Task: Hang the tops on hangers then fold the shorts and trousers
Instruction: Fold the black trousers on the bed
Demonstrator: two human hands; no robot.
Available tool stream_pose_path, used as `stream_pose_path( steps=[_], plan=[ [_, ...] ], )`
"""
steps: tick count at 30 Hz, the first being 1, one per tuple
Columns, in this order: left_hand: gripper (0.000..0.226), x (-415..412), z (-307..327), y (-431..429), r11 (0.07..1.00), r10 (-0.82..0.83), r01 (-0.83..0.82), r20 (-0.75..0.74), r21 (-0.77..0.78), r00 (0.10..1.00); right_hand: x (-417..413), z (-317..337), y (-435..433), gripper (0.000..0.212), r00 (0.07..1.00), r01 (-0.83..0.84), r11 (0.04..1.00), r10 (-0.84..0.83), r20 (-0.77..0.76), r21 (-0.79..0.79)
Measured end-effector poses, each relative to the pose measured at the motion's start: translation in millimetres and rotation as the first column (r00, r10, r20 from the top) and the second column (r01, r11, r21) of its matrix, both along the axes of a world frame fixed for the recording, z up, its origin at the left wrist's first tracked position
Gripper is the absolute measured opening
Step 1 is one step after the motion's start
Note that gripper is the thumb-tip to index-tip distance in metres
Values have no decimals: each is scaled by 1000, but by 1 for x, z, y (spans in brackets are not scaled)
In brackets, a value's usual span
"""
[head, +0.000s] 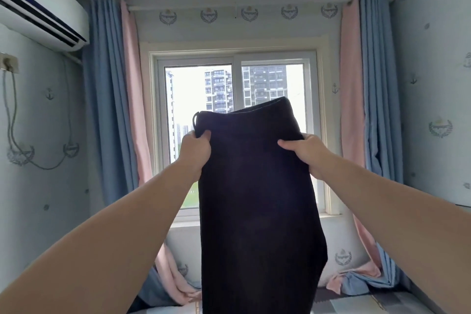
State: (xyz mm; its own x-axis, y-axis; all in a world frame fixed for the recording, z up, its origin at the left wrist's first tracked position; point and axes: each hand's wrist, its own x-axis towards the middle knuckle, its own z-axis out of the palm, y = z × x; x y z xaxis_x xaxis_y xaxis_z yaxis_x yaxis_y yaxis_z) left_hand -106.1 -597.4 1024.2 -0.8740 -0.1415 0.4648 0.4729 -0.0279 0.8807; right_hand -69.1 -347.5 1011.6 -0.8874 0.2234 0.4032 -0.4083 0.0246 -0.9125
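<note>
Black trousers hang from both hands, left hand and right hand each gripping the waistband.

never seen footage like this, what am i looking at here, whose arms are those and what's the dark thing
There is no machine here. One camera sits on a person's head, so the two bare arms reaching forward are the wearer's own. The left hand and right hand each pinch the waist end of the dark trousers, holding them up in front of a window. The cloth hangs past the bottom of the picture. Curtains frame the window, and an air conditioner sits high on the left wall. Only a strip of patterned bedding shows at the bottom edge.
</note>
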Motion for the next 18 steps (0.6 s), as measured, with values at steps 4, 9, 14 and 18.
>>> stream_pose_path(
  steps=[4, 9, 14, 18],
  plan=[
    [20, 24, 5, -25, 1000, 13, -14, -41, -24, 999, 23, 6, -26, 15, 999, 4, 1000, -4, -34, -2],
    [23, 74, 3, -44, 996, 45, -49, -59, -75, 997, 69, 3, -43, 17, 999, 9, 1000, -8, -53, 25],
    [26, 142, -6, -50, 991, 67, -75, -77, -111, 995, 131, -4, -47, 16, 998, 20, 999, -17, -58, 49],
    [27, 199, -19, -52, 989, 88, -97, -81, -112, 993, 185, -12, -45, 16, 999, 12, 997, -8, -49, 79]
  ],
)
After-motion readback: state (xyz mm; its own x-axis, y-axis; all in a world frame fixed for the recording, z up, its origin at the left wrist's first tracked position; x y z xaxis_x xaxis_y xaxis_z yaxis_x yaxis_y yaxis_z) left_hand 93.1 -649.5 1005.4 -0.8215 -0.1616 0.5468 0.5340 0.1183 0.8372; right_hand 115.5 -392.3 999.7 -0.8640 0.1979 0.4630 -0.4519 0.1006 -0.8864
